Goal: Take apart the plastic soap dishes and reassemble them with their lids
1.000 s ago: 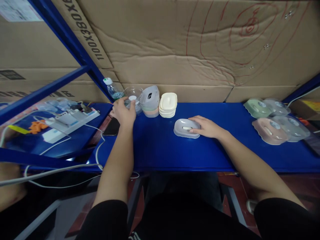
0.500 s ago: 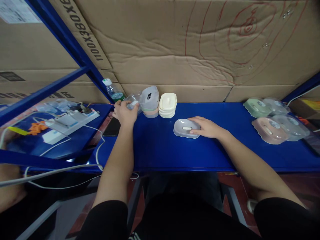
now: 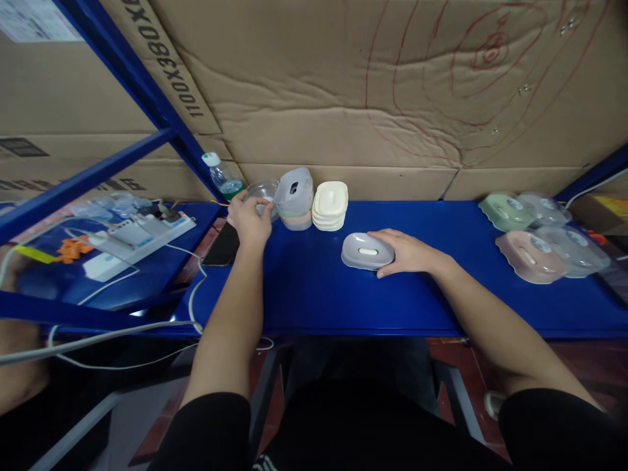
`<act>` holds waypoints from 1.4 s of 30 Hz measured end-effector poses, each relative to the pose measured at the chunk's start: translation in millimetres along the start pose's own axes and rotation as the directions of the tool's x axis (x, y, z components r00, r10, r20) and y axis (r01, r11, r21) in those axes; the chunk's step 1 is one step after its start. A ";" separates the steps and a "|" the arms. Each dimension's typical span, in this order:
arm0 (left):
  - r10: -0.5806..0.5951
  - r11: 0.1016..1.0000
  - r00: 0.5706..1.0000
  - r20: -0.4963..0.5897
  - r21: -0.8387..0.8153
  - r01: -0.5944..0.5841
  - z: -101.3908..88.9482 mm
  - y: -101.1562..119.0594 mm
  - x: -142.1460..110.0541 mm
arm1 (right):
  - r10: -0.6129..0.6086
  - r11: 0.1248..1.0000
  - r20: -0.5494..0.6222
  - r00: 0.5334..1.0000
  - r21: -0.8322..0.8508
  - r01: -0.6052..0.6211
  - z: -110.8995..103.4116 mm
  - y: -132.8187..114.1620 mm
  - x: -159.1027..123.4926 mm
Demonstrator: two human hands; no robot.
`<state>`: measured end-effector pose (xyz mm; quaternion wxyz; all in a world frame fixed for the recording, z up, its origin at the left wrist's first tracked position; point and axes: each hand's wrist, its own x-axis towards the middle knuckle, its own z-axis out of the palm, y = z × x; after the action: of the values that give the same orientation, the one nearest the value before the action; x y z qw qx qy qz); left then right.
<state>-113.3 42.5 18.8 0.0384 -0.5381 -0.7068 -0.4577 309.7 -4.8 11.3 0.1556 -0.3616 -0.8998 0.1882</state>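
My right hand grips the right end of a grey oval plastic lid on the blue table. A small white oblong piece sits in the middle of its top. The thumb lies along the near side, with the fingers behind. My left hand is at a clear plastic bowl, its fingers curled in at the near rim. What lies between those fingertips, if anything, is hidden. Right of the bowl stand stacked grey lids with a dark slot, and a cream lid stack.
Green, pink and grey lids with clear covers stand at the right. A bottle and a dark phone-like slab are by the left hand. A power strip, cables and another person's arm are farther left.
My right thumb has slid off the lid's top to its near side, and the white piece now covers the dark slot. My left fingers have curled in more at the bowl.
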 end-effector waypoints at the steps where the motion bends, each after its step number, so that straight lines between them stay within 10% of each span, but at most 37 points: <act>1: 0.013 1.000 1.000 -0.009 -0.014 -0.013 1.2 -2.4 0.4 | 0.002 1.000 0.000 1.000 0.000 -0.002 0.2 0.1 0.2; 18: -0.057 0.995 0.998 -0.011 0.085 0.058 -8.6 12.6 -2.9 | 0.024 1.000 0.026 0.999 0.007 -0.024 -1.2 -2.6 0.7; 23: 0.159 0.984 0.975 -0.156 -0.056 -0.169 -12.0 28.5 -14.2 | 0.007 1.000 -0.027 1.000 0.017 -0.007 2.1 -3.3 1.8; 26: 0.446 0.870 0.891 -0.082 -0.195 -0.453 -5.7 48.9 -38.1 | -0.006 0.999 -0.076 0.997 0.039 0.009 4.6 -5.7 2.9; 31: 0.870 0.481 0.481 0.113 -0.415 -0.772 12.6 85.1 -83.5 | -0.036 0.993 -0.169 0.985 0.105 0.054 3.1 -13.2 4.4; 34: 0.931 0.360 0.345 0.116 -0.431 -0.827 18.1 92.1 -93.3 | -0.075 0.974 -0.285 0.956 0.183 0.131 -0.3 -19.2 4.3; 42: 0.932 0.315 0.359 -0.059 -0.364 -0.877 13.2 87.8 -87.2 | 0.350 0.736 -0.430 0.832 0.676 0.040 3.5 -28.2 1.9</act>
<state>-1.2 -11.6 16.7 0.1390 -0.8737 -0.1944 -0.4237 290.2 -23.0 21.2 0.4982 -0.3971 -0.6598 0.3984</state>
